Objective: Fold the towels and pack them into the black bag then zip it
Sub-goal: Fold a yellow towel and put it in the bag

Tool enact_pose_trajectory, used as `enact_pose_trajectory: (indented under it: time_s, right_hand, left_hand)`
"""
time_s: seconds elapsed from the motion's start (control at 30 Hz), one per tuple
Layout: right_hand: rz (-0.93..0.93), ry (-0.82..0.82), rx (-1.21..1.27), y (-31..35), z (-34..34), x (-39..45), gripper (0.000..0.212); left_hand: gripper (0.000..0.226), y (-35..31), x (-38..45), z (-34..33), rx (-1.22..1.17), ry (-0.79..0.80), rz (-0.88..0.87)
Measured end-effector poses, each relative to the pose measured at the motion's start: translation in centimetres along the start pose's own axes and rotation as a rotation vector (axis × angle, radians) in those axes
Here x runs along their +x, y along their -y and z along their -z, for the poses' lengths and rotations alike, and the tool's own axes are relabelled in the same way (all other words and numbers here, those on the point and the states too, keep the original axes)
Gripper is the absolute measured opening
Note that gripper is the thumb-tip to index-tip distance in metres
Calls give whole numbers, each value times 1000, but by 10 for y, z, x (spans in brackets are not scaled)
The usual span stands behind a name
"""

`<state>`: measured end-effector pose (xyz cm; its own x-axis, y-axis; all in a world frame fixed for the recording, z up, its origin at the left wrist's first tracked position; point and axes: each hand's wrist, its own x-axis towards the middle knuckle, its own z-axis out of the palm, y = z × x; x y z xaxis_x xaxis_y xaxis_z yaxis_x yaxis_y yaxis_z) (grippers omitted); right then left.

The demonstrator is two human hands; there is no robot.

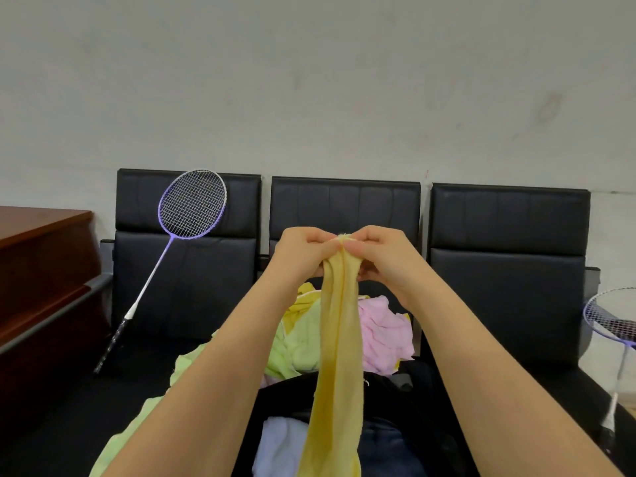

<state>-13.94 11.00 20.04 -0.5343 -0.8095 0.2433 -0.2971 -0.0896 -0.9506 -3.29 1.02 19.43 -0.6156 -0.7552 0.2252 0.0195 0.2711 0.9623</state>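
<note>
Yellow towel hanging vertically, both hands pinching

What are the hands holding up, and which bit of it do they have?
Both hands, left hand and right hand, pinch the yellow towel at its top edge, side by side. The rest of it hangs straight down.

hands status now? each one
Left hand: closed, pinching the top edge of the yellow towel.
Right hand: closed, pinching the same edge.

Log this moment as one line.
left hand: grips yellow towel | right hand: grips same top edge | towel: hanging | black bag: open
</note>
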Motion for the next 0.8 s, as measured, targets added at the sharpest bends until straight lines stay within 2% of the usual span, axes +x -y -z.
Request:
enact_pose_trajectory:
  time_s: [0.1, 0.23, 0.3, 0.37, 0.47, 0.6, 0.7, 0.8]
  right_hand:
    - [9, 4, 91, -1, -1, -1, 26]
    - [47, -38, 185, -3, 1, -2, 22]
    - [45, -115, 184, -9, 7, -1, 33]
    - [-7, -2, 219, -16, 12, -5, 44]
    - [-124, 238, 363, -20, 11, -14, 42]
    - [-59, 113, 337, -5, 9, -17, 28]
    - [-16, 59, 298, 7, 8, -18, 27]
    - [-30, 8, 254, 15, 8, -19, 26]
  left_hand:
    - [10, 0, -6, -2, -17, 98, -78]
    - [22, 3, -7, -6, 23, 38, -114]
    - [24, 0, -7, -4, -66, 35, -95]
    - [25, -5, -8, 1, -173, 101, -98]
    - [25, -13, -7, 9, -311, 199, -114]
    - [34, -12, -6, 18, -509, 136, -58]
    - [55, 9, -24, 13, -557, 318, 183]
    - [59, 41, -54, 2, -311, 555, 258]
